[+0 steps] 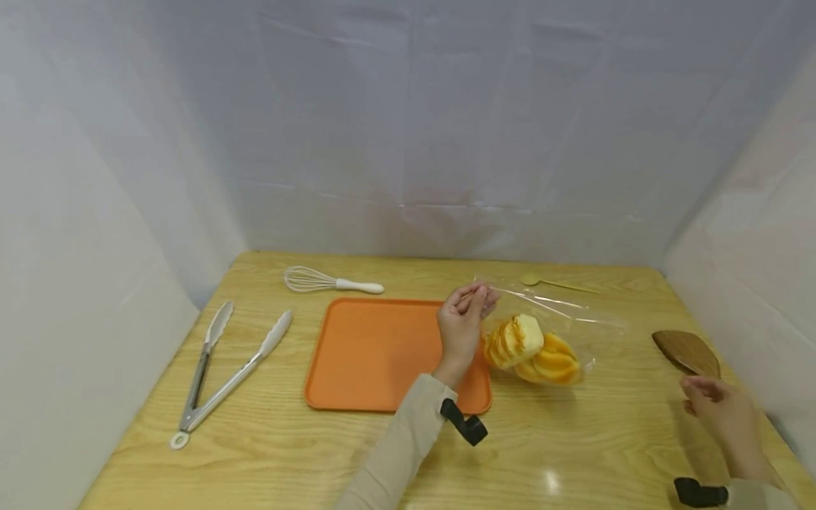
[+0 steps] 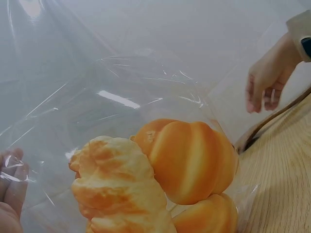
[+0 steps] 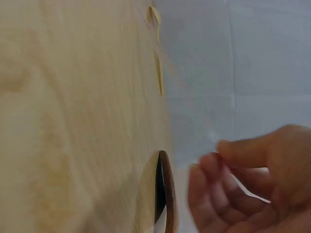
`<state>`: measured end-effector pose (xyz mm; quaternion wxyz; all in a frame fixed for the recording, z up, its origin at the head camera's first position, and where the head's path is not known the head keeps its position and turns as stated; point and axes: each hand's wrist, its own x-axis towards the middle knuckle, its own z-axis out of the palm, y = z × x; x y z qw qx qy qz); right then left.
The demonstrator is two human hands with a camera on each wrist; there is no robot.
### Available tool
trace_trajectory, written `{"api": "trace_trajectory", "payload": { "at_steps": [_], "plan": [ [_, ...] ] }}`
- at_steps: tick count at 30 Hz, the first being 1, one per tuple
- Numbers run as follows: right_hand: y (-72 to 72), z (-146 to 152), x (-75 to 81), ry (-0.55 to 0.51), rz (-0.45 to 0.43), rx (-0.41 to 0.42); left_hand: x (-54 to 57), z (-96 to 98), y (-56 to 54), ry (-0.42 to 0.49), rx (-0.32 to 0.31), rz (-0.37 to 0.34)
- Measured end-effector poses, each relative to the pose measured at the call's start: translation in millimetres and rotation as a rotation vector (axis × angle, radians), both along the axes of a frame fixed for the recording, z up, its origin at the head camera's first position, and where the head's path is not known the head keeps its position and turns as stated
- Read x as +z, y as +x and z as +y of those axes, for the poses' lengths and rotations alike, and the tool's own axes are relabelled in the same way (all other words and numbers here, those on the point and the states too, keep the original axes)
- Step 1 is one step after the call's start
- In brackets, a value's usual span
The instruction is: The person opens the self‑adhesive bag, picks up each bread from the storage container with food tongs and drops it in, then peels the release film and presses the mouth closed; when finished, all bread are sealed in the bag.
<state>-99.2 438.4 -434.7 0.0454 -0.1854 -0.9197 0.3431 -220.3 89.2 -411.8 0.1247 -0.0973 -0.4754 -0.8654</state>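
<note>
My left hand [image 1: 460, 329] pinches the edge of a clear plastic bag [image 1: 583, 319] between thumb and fingers, over the right part of the orange tray [image 1: 376, 354]. Inside the bag are a ridged pale-topped bread piece [image 2: 116, 189] and rounded golden breads [image 2: 189, 160]. At the right side of the table, my right hand [image 1: 720, 414] hovers with loosely bent fingers and no object visible in them. A faint pale streak runs toward its fingertips in the right wrist view. Just beyond it lies a dark wooden blade [image 1: 688, 352], like a spatula's.
Open metal tongs [image 1: 219, 382] lie on the left of the wooden table [image 1: 542, 453]. A white whisk [image 1: 334, 282] sits behind the tray, and a thin yellow spoon [image 1: 561, 285] lies at the back right. White sheets [image 1: 408, 127] enclose the back and sides.
</note>
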Motion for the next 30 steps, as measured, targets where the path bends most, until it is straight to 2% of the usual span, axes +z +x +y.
{"api": "trace_trajectory", "payload": {
  "at_steps": [2, 5, 7, 13, 19, 30],
  "plan": [
    [6.5, -2, -3.9, 0.048, -0.08, 0.119, 0.3, -0.1, 0.3, -0.001, 0.005, -0.009],
    [14.9, -5, -9.8, 0.048, -0.161, 0.245, 0.6, 0.0, 0.4, 0.002, 0.008, -0.014],
    [19.4, -8, -13.4, 0.054, -0.202, 0.287, 0.8, 0.3, 0.7, 0.007, 0.009, -0.012],
    [24.1, -13, -13.7, 0.025, -0.369, 0.327, 1.7, 0.4, 1.4, 0.018, 0.006, -0.014],
    [26.7, -17, -10.5, -0.003, -0.363, 0.407, 2.2, -0.3, 2.1, 0.003, 0.01, -0.03],
    [21.6, -22, -10.1, -0.131, -0.413, 0.64, 3.6, -0.9, 2.5, 0.027, -0.007, -0.025]
  ]
}}
